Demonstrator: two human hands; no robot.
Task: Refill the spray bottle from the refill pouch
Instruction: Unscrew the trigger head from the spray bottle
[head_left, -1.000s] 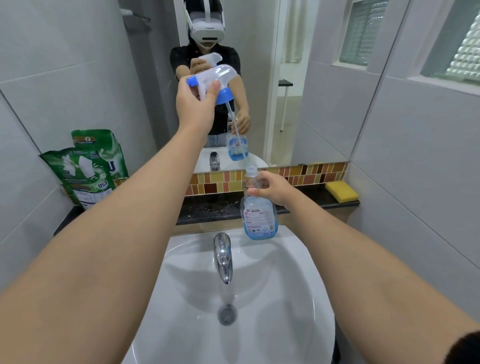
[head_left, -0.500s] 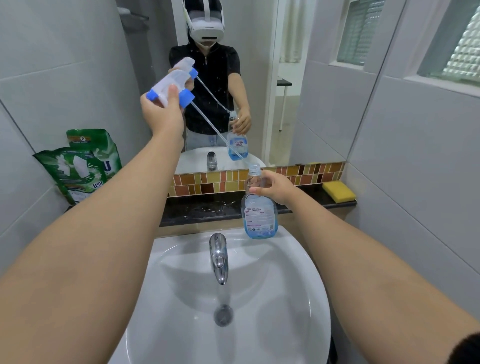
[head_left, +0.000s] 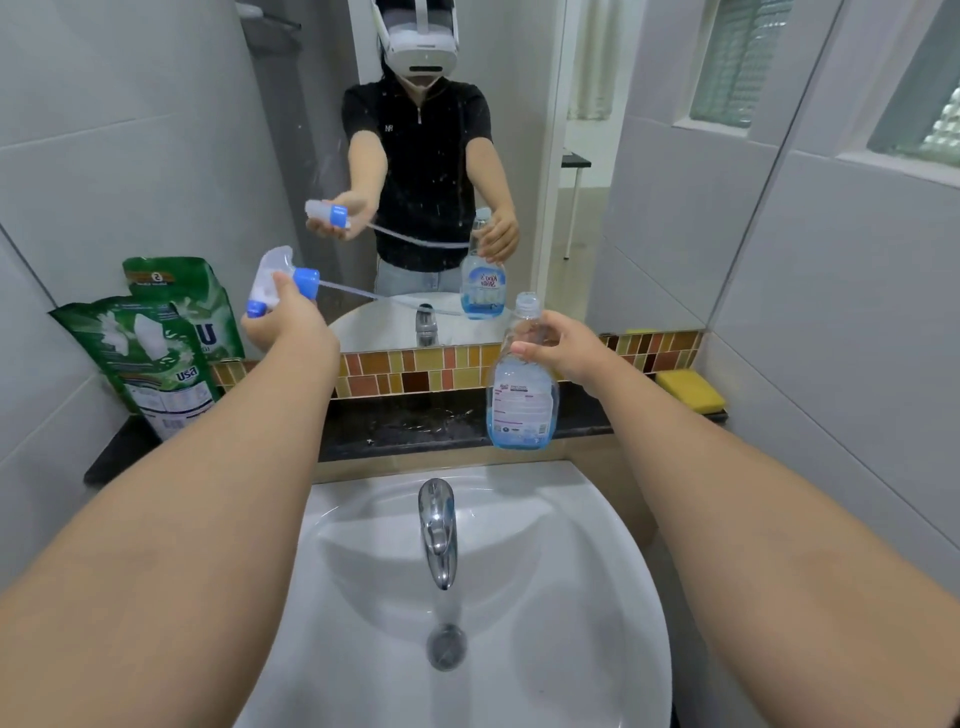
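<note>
Gripping the spray bottle (head_left: 522, 400) by its neck with my right hand (head_left: 563, 347), I hold the trigger sprayer head (head_left: 280, 280) in my left hand (head_left: 291, 325), its tube reaching toward the open mouth.

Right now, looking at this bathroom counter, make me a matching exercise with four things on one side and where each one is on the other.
Things:
1. spray head
2. spray bottle
3. refill pouch
4. yellow sponge

Places:
A. far right of the ledge
B. in the right hand
C. leaning on the left wall
D. in the left hand

Pairs: 1-D, 2-B, 3-C, 4-A
</note>
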